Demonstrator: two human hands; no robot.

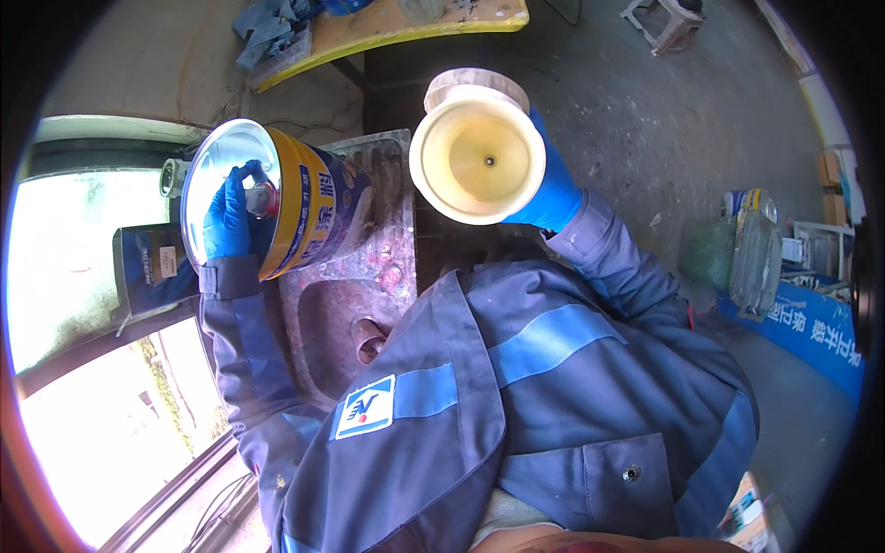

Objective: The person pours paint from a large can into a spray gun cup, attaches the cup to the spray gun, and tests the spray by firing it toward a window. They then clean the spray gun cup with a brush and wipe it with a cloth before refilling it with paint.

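Note:
My left hand (227, 217), in a blue glove, is at the open mouth of a yellow and dark-blue paint bucket (293, 207). Its fingers are closed by a small red and silver thing (263, 197), whose kind I cannot make out. The bucket is tilted, its bright mouth facing left, over a paint-stained sink (392, 276). In my gloved right hand (551, 189) is a cream, funnel-shaped cup (452, 175) with a small dark hole at its bottom. A pale round piece (477, 81) shows behind the cup's rim. Most of my right fingers are hidden behind the cup.
A brown cylindrical thing (370, 339) stands in the sink basin. Beyond is a yellow-edged table (415, 28) with blue crumpled material (267, 32). A dark blue box (150, 267) stands by the bright window at left. Clear plastic-wrapped items (756, 258) and a stool (666, 23) are at right.

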